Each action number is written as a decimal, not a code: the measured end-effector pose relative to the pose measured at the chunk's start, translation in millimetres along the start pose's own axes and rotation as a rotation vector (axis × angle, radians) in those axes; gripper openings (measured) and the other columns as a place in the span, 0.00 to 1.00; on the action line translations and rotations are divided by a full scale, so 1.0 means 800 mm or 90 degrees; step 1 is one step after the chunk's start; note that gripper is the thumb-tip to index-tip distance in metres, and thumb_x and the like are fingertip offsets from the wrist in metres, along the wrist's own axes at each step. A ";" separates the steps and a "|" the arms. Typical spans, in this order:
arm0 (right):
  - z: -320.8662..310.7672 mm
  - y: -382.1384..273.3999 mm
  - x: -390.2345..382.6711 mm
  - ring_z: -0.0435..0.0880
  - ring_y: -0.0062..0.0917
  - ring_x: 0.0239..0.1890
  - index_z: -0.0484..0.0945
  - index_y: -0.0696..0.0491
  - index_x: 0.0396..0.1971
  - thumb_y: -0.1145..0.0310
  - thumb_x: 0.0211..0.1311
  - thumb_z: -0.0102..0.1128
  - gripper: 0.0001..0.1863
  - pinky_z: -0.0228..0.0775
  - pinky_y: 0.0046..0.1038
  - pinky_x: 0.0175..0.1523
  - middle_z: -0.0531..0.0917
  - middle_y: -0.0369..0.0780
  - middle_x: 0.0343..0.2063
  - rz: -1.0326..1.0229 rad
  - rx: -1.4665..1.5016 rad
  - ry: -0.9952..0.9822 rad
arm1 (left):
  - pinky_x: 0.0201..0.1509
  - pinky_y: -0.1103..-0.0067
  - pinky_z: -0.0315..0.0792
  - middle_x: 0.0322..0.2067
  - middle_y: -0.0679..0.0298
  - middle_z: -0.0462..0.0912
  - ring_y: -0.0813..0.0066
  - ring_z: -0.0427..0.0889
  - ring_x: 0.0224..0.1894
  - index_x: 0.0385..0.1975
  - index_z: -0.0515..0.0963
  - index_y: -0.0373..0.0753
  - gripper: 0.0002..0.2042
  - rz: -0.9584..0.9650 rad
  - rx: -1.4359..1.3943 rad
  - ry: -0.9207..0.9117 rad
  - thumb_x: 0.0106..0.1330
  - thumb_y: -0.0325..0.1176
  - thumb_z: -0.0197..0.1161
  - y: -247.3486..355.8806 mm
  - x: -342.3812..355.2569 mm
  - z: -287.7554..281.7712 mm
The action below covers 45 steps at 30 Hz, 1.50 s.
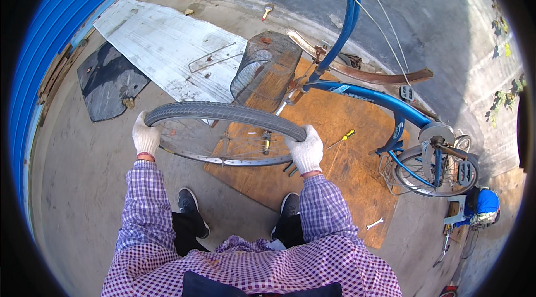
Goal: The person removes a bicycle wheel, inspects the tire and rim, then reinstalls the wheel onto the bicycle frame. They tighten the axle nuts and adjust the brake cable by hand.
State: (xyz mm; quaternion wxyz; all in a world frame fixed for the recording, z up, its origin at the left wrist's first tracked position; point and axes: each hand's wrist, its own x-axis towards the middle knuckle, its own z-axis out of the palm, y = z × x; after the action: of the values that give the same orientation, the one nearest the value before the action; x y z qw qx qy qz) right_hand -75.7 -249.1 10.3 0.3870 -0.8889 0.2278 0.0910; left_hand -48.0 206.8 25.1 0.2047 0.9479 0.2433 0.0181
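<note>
A bicycle wheel (223, 111) with a black tyre and a thin metal rim is held up in front of me in both hands. My left hand (146, 135), in a white knitted glove, is closed round the tyre's left side. On the opposite side my right hand (306, 150), gloved alike, grips the tyre. Spokes and the hub show through the lower half of the wheel. Beyond it to the right lies a blue bicycle frame (368, 93), its fork pointing up and away from me. The fingertips of both hands are partly hidden behind the tyre.
Under the frame is a brown wooden board (340, 185) bearing a yellow-handled screwdriver (348, 135) and a wrench (374, 223). A wire basket (268, 68), a rusty mudguard (385, 75) and a white panel (167, 45) lie farther off. A small stool (455, 207) stands at right.
</note>
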 end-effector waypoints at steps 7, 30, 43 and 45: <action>0.000 -0.001 0.003 0.90 0.42 0.41 0.85 0.57 0.38 0.60 0.54 0.77 0.18 0.82 0.39 0.48 0.89 0.48 0.36 -0.019 -0.004 0.014 | 0.49 0.67 0.80 0.39 0.53 0.90 0.54 0.90 0.45 0.46 0.84 0.40 0.18 0.015 0.000 0.009 0.59 0.38 0.75 -0.006 0.006 0.004; -0.008 0.000 0.010 0.90 0.41 0.41 0.85 0.56 0.37 0.60 0.54 0.78 0.18 0.81 0.39 0.48 0.88 0.47 0.36 -0.025 -0.009 0.008 | 0.50 0.68 0.80 0.39 0.54 0.90 0.56 0.90 0.45 0.47 0.84 0.39 0.18 0.009 -0.029 0.009 0.58 0.37 0.75 0.005 0.007 0.005; 0.002 0.004 0.007 0.89 0.40 0.41 0.85 0.56 0.38 0.59 0.54 0.78 0.18 0.81 0.39 0.49 0.88 0.46 0.36 -0.022 -0.018 0.008 | 0.50 0.68 0.80 0.40 0.54 0.90 0.56 0.90 0.46 0.48 0.84 0.39 0.18 -0.001 -0.020 0.009 0.58 0.35 0.74 -0.002 0.007 0.010; -0.006 0.002 0.007 0.89 0.40 0.41 0.85 0.56 0.38 0.59 0.54 0.78 0.18 0.81 0.39 0.49 0.88 0.46 0.36 -0.025 -0.017 0.009 | 0.51 0.68 0.80 0.40 0.54 0.90 0.56 0.90 0.46 0.48 0.84 0.39 0.18 -0.007 -0.017 0.010 0.58 0.35 0.74 0.005 0.005 0.005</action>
State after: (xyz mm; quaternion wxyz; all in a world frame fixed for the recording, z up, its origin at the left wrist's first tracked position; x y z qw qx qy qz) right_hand -71.3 -255.5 10.4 0.3749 -0.8990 0.2119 0.0799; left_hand -42.2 204.0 22.5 0.2156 0.9436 0.2495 0.0279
